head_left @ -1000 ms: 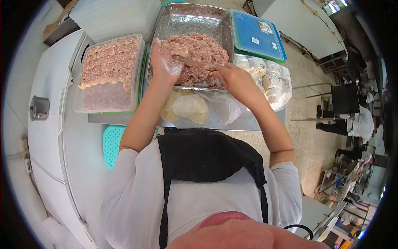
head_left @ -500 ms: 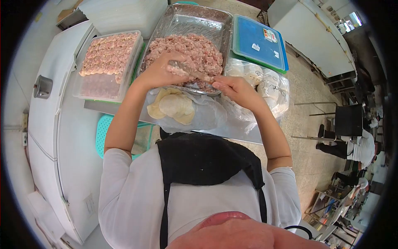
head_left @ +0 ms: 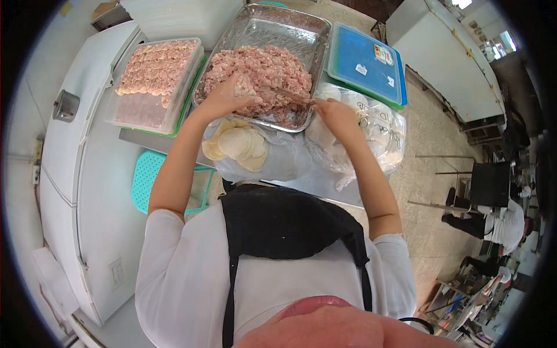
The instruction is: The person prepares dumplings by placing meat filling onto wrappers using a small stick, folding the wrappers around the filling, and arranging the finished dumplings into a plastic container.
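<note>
A deep metal pan (head_left: 284, 17) holds a large mound of ground meat (head_left: 272, 61). My left hand (head_left: 223, 101) is cupped at the pan's near left side, around a meat-filled wrapper (head_left: 244, 87); the wrapper itself is mostly hidden by the fingers. In my right hand (head_left: 337, 118), at the pan's near right rim, is a thin flat spatula (head_left: 299, 97) whose blade lies in the meat. Just below the pan, several round pale dough wrappers (head_left: 238, 143) lie overlapping on a plastic sheet (head_left: 284, 159).
To the left stands a clear container (head_left: 139, 119) with rows of filled dumplings (head_left: 159, 64). Blue-lidded containers (head_left: 354, 52) and a plastic bag of round white packs (head_left: 374, 124) are on the right. A teal stool (head_left: 148, 180) is below the table; a person (head_left: 505, 223) is farther right.
The spatula has moved off the filling in my left hand and into the meat. My right hand has shifted slightly right and up, and my hands are farther apart.
</note>
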The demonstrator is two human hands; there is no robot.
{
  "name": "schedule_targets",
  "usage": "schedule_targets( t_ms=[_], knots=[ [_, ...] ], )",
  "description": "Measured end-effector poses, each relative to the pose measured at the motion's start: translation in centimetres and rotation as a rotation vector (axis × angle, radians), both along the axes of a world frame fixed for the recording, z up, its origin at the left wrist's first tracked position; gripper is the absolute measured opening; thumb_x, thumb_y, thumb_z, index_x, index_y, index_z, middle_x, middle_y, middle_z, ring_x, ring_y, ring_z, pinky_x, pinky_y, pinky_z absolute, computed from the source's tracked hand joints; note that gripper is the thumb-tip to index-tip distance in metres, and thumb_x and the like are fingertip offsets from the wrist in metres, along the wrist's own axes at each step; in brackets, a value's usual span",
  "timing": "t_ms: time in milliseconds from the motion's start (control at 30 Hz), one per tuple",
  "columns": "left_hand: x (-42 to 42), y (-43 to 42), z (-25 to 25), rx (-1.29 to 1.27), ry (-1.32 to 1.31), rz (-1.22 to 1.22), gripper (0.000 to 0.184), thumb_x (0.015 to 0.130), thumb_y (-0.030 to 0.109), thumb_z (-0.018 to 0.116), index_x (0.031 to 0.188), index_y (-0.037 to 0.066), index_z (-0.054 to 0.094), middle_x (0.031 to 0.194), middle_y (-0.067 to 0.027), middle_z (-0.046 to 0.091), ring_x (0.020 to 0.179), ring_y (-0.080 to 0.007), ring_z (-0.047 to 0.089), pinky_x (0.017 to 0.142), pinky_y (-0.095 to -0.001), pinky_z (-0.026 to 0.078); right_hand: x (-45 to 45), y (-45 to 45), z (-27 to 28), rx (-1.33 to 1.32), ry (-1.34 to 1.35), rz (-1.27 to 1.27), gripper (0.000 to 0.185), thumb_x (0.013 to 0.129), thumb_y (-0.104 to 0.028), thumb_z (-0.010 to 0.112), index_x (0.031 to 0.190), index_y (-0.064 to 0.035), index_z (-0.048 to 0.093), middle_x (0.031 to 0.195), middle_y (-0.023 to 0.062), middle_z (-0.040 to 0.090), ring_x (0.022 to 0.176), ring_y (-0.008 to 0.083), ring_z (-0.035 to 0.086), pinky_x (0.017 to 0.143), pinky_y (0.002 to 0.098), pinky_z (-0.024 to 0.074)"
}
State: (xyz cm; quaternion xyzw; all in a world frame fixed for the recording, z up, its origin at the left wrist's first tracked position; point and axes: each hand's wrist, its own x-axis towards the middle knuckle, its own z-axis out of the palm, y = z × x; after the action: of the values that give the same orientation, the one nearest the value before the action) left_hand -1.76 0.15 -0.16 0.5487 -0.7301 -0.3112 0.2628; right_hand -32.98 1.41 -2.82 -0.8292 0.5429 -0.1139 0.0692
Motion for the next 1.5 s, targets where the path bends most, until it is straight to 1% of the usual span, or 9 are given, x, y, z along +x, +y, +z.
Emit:
schedule_targets(
  t_ms=[233, 467, 667, 767, 833, 967, 1367, 1433, 1500],
  knots=[
    [-0.4, 2.4, 4.7, -0.069, 0.079, -0.188, 0.062, 0.072, 0.029, 0.079, 0.122, 0.001, 0.055, 0.126, -0.0192, 0.056, 0.115, -0.0289, 0.055, 0.101, -0.0368, 0.040, 1.2, 4.3, 6.0, 0.214, -0.703, 0.173, 0.033, 0.094, -0.031, 0.054, 0.109, -0.0056, 0.067, 0.090, 0.0188, 0.065, 0.083, 0.0368, 0.062, 0.074, 0.0427, 0.0486],
    [2.1, 2.0, 3.9, -0.061, 0.023, -0.154, 0.068, 0.069, 0.042, 0.079, 0.118, 0.000, 0.061, 0.116, -0.0225, 0.061, 0.113, -0.0309, 0.056, 0.098, -0.0378, 0.042, 5.1, 5.4, 10.7, -0.149, -0.153, 0.069, 0.031, 0.089, -0.033, 0.060, 0.103, -0.0071, 0.068, 0.075, 0.0129, 0.059, 0.074, 0.0324, 0.062, 0.064, 0.0406, 0.0483],
    [7.6, 0.4, 2.1, -0.173, 0.085, -0.189, 0.072, 0.068, 0.046, 0.079, 0.120, 0.000, 0.060, 0.117, -0.0210, 0.062, 0.113, -0.0306, 0.057, 0.097, -0.0384, 0.042, 9.6, 5.7, 12.1, -0.183, -0.162, 0.106, 0.027, 0.092, -0.030, 0.058, 0.100, -0.0056, 0.068, 0.085, 0.0139, 0.064, 0.078, 0.0346, 0.062, 0.068, 0.0400, 0.0495],
    [10.6, 2.5, 5.1, 0.259, 0.379, -0.270, 0.064, 0.068, 0.046, 0.080, 0.111, 0.003, 0.063, 0.108, -0.0165, 0.066, 0.104, -0.0282, 0.060, 0.093, -0.0371, 0.044, 12.3, 6.7, 14.3, -0.088, -0.413, 0.101, 0.027, 0.093, -0.028, 0.056, 0.099, -0.0041, 0.068, 0.095, 0.0175, 0.065, 0.085, 0.0367, 0.062, 0.073, 0.0387, 0.0500],
    [12.5, 2.8, 4.7, -0.129, 0.223, -0.217, 0.045, 0.073, 0.029, 0.079, 0.107, 0.004, 0.063, 0.094, -0.0079, 0.068, 0.092, -0.0214, 0.062, 0.091, -0.0336, 0.044, 14.8, 6.8, 13.6, 0.022, -0.339, 0.174, 0.028, 0.094, -0.026, 0.056, 0.103, -0.0018, 0.065, 0.098, 0.0209, 0.064, 0.088, 0.0371, 0.062, 0.076, 0.0377, 0.0496],
    [16.5, 3.0, 6.2, -0.079, 0.043, -0.196, 0.050, 0.071, 0.032, 0.080, 0.108, 0.002, 0.063, 0.100, -0.0109, 0.066, 0.097, -0.0222, 0.061, 0.091, -0.0344, 0.045, 19.8, 6.8, 10.9, 0.087, -0.320, 0.152, 0.027, 0.093, -0.028, 0.055, 0.102, -0.0044, 0.064, 0.090, 0.0197, 0.064, 0.086, 0.0393, 0.060, 0.073, 0.0432, 0.0481],
    [28.4, 1.1, -1.8, -0.251, -0.166, -0.077, 0.057, 0.071, 0.023, 0.073, 0.118, -0.002, 0.053, 0.116, -0.0223, 0.058, 0.106, -0.0345, 0.058, 0.089, -0.0396, 0.046, 16.3, 11.4, 6.3, 0.197, -0.622, -0.318, 0.031, 0.092, -0.020, 0.061, 0.110, 0.0051, 0.063, 0.095, 0.0108, 0.068, 0.086, 0.0156, 0.060, 0.078, 0.0277, 0.0467],
    [27.3, 1.0, -2.5, -0.204, -0.127, 0.038, 0.065, 0.073, 0.020, 0.071, 0.128, -0.003, 0.045, 0.121, -0.0259, 0.056, 0.111, -0.0392, 0.055, 0.091, -0.0433, 0.046, 16.1, 12.2, 5.8, 0.223, -0.713, -0.381, 0.030, 0.094, -0.022, 0.060, 0.112, 0.0022, 0.065, 0.072, -0.0035, 0.054, 0.063, 0.0050, 0.042, 0.056, 0.0206, 0.0366],
    [25.9, 1.4, -1.6, -0.133, -0.144, 0.054, 0.067, 0.074, 0.019, 0.070, 0.131, -0.003, 0.041, 0.123, -0.0267, 0.054, 0.112, -0.0398, 0.054, 0.092, -0.0437, 0.045, 16.0, 12.7, 5.8, 0.236, -0.721, -0.404, 0.030, 0.094, -0.022, 0.059, 0.111, 0.0017, 0.065, 0.071, -0.0037, 0.052, 0.062, 0.0046, 0.042, 0.056, 0.0201, 0.0359]
  ],
)
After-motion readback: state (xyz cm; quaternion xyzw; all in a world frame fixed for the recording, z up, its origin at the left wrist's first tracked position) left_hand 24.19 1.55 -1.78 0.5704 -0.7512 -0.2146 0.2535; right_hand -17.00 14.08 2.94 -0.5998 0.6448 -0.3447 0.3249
